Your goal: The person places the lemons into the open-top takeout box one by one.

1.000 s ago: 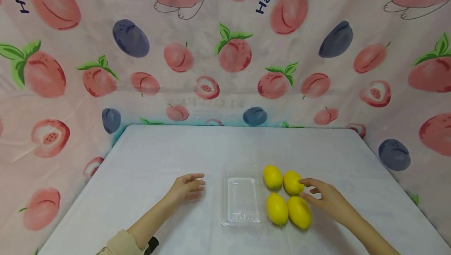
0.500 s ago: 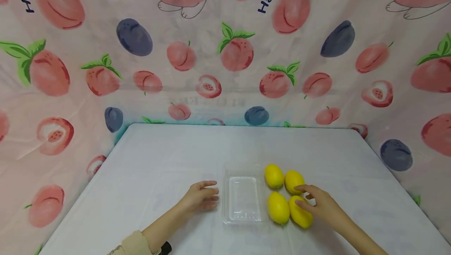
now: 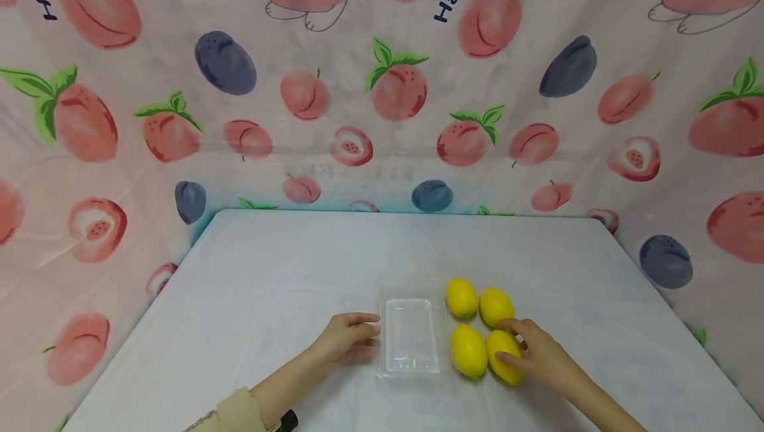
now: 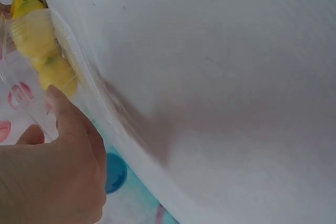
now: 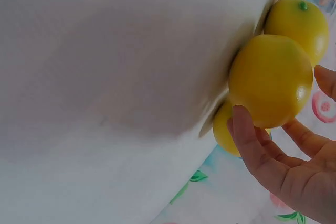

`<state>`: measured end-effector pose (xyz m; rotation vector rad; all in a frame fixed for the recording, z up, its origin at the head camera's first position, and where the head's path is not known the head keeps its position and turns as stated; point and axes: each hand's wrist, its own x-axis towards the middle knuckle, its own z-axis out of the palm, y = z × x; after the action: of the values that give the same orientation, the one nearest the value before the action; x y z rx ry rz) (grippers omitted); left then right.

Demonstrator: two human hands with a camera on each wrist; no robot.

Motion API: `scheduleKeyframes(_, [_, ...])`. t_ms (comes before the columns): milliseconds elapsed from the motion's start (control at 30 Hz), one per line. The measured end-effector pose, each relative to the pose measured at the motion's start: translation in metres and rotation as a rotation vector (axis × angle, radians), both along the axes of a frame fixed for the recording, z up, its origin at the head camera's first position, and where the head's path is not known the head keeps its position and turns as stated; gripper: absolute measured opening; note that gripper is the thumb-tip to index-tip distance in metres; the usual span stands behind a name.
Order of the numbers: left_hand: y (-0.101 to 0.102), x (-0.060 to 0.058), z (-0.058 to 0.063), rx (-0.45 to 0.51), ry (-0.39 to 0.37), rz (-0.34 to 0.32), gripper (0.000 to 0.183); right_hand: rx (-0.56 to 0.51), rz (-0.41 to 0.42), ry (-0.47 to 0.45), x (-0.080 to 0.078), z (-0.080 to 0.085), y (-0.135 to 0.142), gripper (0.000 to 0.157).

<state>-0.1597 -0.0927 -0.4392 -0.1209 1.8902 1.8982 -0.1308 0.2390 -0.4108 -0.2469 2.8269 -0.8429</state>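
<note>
Several yellow lemons lie on the white table, right of a clear plastic container (image 3: 412, 336). My right hand (image 3: 540, 356) is at the near right lemon (image 3: 501, 352), its thumb on the near side and fingers round the far side. In the right wrist view that lemon (image 5: 270, 80) sits between the fingers (image 5: 257, 150) and the thumb. At the container's left edge is my left hand (image 3: 346, 338), its fingers extended and fingertips right at the wall. The left wrist view shows lemons (image 4: 39, 38) through the clear plastic, beyond the index finger.
Two lemons stand farther back, one at the left (image 3: 461, 297) and one at the right (image 3: 495, 306). Another lemon (image 3: 468, 351) lies beside the gripped one. A fruit-print cloth (image 3: 352, 113) hangs behind the white tabletop (image 3: 286, 253).
My left hand has moved right, up to the container's edge. My right hand has come down and nearer, its fingers settling round the near right lemon. Container and lemons stay in place.
</note>
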Motion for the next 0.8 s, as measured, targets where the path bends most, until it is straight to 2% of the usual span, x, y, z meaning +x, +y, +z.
scheduleKeyframes(367, [0.0061,0.0028,0.0071,0.031,-0.046,0.052,0.045,-0.041,-0.04,0.004,-0.0005,-0.0029,0.0025,0.049])
scheduleKeyframes(667, [0.0016,0.0014,0.0088,0.059,-0.069,0.02,0.047,-0.07,-0.046,-0.022,-0.0027,-0.0036,0.001,0.051])
scheduleKeyframes(800, [0.0,0.0005,0.01,0.076,-0.07,0.017,0.048,-0.097,-0.039,-0.003,-0.0039,0.0007,0.0025,0.051])
